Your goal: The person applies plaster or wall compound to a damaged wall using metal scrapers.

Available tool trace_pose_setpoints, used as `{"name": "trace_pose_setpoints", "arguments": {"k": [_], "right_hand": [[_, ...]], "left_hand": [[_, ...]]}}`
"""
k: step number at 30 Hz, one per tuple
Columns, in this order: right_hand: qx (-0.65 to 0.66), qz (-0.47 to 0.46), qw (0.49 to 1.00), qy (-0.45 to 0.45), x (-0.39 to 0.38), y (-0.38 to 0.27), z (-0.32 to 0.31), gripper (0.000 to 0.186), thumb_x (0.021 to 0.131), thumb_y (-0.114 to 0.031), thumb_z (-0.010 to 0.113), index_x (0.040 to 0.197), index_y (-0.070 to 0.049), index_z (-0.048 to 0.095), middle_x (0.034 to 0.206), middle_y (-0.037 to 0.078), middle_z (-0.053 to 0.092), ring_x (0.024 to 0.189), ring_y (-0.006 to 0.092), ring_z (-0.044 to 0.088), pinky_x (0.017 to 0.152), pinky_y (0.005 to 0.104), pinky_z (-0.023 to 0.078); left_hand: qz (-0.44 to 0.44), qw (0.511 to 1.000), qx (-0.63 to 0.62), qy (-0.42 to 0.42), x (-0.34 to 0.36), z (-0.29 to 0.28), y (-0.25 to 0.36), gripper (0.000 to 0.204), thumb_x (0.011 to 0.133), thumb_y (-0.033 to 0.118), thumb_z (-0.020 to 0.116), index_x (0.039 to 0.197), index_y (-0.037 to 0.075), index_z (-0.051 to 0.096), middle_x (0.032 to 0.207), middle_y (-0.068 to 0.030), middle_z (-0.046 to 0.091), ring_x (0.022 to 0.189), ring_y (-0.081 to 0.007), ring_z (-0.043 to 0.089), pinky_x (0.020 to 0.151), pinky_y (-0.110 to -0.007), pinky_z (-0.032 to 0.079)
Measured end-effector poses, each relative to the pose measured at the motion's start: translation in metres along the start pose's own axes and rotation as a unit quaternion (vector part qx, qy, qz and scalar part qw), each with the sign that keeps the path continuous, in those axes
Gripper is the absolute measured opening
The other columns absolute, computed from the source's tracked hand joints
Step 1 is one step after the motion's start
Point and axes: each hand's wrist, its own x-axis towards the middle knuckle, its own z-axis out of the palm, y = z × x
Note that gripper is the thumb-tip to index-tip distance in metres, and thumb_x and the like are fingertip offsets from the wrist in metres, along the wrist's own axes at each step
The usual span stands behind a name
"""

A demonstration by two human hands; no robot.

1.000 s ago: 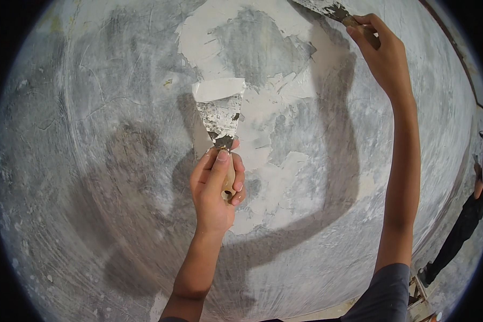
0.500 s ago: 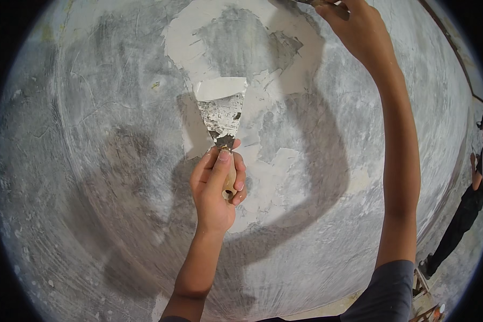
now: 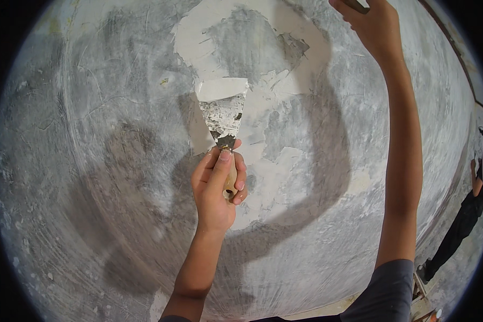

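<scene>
My left hand (image 3: 217, 185) is closed around the wooden handle of a putty knife (image 3: 224, 115), held upright in front of the wall. White putty (image 3: 222, 88) lies in a thick band along the blade's top edge, and dried smears cover the metal below. At the upper right my raised right hand (image 3: 373, 27) grips a dark-handled tool (image 3: 354, 5). The upper frame edge cuts off the rest of that tool. Pale, uneven patches of fresh filler (image 3: 196, 40) spread over the grey wall (image 3: 118, 64) behind and above the knife.
Shadows of my arms fall across the wall. Far to the right stands another person (image 3: 461, 214) in dark clothes, partly cut off by the picture's rim. Wooden pieces (image 3: 419, 287) and an orange object (image 3: 437, 314) show low at the right.
My right hand has moved a little to the right and upward, taking its tool mostly out of the picture. The left hand and putty knife hold nearly the same place.
</scene>
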Motion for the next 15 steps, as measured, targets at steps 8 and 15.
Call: {"name": "trace_pose_setpoints", "arguments": {"k": [8,15], "right_hand": [[-0.084,-0.058,0.990,-0.096,-0.025,0.008,0.028,0.042,0.085,0.001,0.061,0.123,-0.013,0.073,0.117,0.011,0.060,0.084,0.0295,0.067,0.073,0.0412,0.054],[-0.072,-0.076,0.988,-0.114,-0.033,0.009,0.025,0.041,0.084,0.002,0.061,0.120,-0.013,0.075,0.115,0.010,0.061,0.090,0.0285,0.066,0.075,0.0397,0.054]], "left_hand": [[0.004,1.000,-0.004,0.004,-0.002,-0.006,-0.004,0.031,0.106,0.024,0.054,0.123,-0.002,0.062,0.080,-0.0034,0.057,0.058,-0.0059,0.048,0.040,-0.021,0.033],[-0.003,0.999,0.026,0.020,-0.002,-0.014,-0.008,0.037,0.106,0.028,0.052,0.127,-0.002,0.058,0.085,-0.0030,0.057,0.057,-0.0055,0.048,0.038,-0.020,0.031]]}}
